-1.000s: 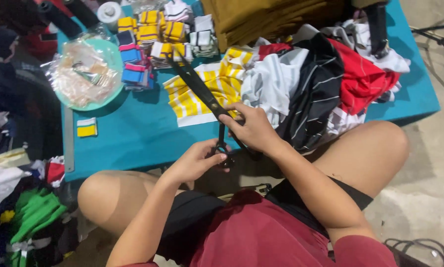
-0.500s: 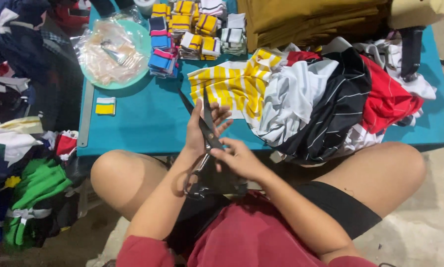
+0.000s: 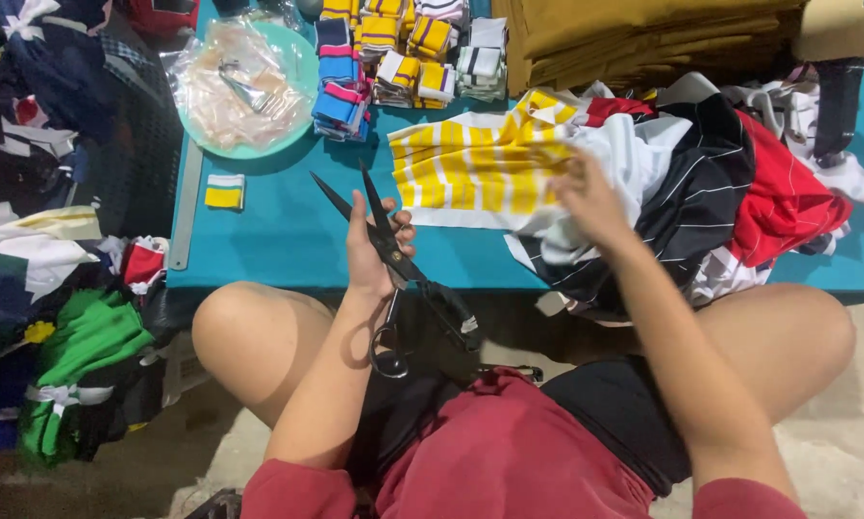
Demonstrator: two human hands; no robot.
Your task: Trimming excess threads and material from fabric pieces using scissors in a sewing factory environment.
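Observation:
My left hand point(image 3: 374, 252) grips large black scissors point(image 3: 393, 264) around the pivot, blades spread and pointing up-left over the blue table point(image 3: 278, 240), handles hanging toward my lap. My right hand point(image 3: 586, 197) reaches onto the yellow-and-white striped fabric point(image 3: 475, 168), fingers spread and blurred, touching where it meets the pile of white, black and red cloth point(image 3: 720, 183). Whether it grips the fabric is unclear.
Stacks of folded striped cloth pieces point(image 3: 393, 48) lie at the table's far side beside a teal plate with a plastic bag point(image 3: 239, 86). Folded mustard fabric point(image 3: 643, 34) sits far right. A small yellow-white swatch point(image 3: 225, 190) and a metal ruler point(image 3: 187, 202) lie left. Clothes heap point(image 3: 57, 288) on the floor.
My right hand left the scissors and moved up-right onto the striped fabric. My left hand now holds the scissors alone, raised over the table edge with blades apart.

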